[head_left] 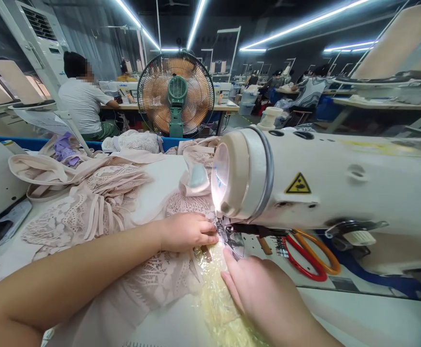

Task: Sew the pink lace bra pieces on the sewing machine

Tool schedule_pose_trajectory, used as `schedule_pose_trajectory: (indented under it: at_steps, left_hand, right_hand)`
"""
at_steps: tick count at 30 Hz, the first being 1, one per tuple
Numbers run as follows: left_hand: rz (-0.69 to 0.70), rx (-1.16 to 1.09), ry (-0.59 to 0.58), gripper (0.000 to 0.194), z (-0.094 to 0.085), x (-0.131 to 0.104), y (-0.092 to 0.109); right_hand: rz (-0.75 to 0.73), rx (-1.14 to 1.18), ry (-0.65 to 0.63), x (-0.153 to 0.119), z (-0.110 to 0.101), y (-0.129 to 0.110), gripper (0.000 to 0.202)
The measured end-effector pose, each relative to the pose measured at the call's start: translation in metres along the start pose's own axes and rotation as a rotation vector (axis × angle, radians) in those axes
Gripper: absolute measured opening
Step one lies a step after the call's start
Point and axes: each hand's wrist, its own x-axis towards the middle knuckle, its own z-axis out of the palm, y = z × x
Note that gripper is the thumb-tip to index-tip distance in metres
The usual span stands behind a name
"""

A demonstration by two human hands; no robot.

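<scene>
The head view looks from the person's own head, forward and down across the worktop (pixel 358 308), close to the left hand (pixel 187 232) and right hand (pixel 259 284). The sewing machine (pixel 326 178) is so near on the right that its body runs out of view. The tilt also takes in the far fan (pixel 177 91) and, above it, ceiling lights (pixel 196 24)

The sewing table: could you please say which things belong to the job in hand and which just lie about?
Likely the job: machine, lace, yellow strip, left hand, right hand.
Apparently lying about: red handle, orange handle, purple cloth.
</scene>
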Motion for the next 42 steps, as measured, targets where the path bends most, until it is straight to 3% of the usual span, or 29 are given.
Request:
schedule_pose_trajectory:
  at_steps: [6, 13, 17, 19, 23, 26, 29, 32, 34, 36, 39, 42]
  left_hand:
    - [-0.113, -0.094, 0.029, 0.030, -0.002, 0.003, -0.007]
    - [-0.210, -0.167, 0.086, 0.026, -0.006, 0.008, -0.013]
    - [-0.242, -0.074, 0.124, 0.025, -0.024, 0.003, 0.006]
    - [-0.200, -0.028, 0.050, 0.021, -0.033, -0.002, 0.023]
    - [-0.149, -0.008, -0.224, 0.004, -0.045, -0.009, 0.051]
    - [-0.229, -0.061, -0.297, 0.018, -0.049, -0.009, 0.055]
    - [-0.374, -0.415, -0.139, 0.018, -0.053, -0.008, 0.049]
    - [-0.524, -0.679, 0.070, 0.015, -0.051, -0.005, 0.045]
    - [-0.583, -0.655, 0.110, 0.017, -0.046, -0.002, 0.045]
    - [-0.617, -0.554, 0.115, 0.018, -0.039, 0.000, 0.047]
    - [-0.686, -0.375, 0.079, 0.015, -0.029, 0.001, 0.052]
    - [-0.757, -0.196, 0.002, 0.004, -0.021, -0.001, 0.059]
  right_hand:
    - [-0.082, -0.293, -0.066, 0.000, -0.002, -0.001, 0.024]
    - [-0.102, -0.243, -0.089, -0.008, 0.000, 0.002, 0.031]
    - [-0.108, -0.108, -0.071, -0.022, 0.000, 0.006, 0.031]
    - [-0.085, 0.023, -0.041, -0.032, 0.001, 0.008, 0.028]
    - [-0.023, 0.254, 0.053, -0.049, 0.004, 0.007, 0.024]
    - [0.009, 0.372, 0.168, -0.056, 0.003, -0.002, 0.021]
    - [0.038, 0.520, 0.209, -0.056, -0.001, -0.019, 0.041]
    - [-0.081, 0.704, 0.117, -0.049, -0.004, -0.038, 0.061]
    - [-0.131, 0.796, -0.013, -0.043, -0.007, -0.047, 0.050]
    - [-0.053, 0.823, -0.102, -0.037, -0.010, -0.050, 0.027]
    - [0.168, 0.743, -0.100, -0.034, -0.015, -0.042, 0.035]
    - [0.281, 0.623, -0.128, -0.035, -0.015, -0.027, 0.034]
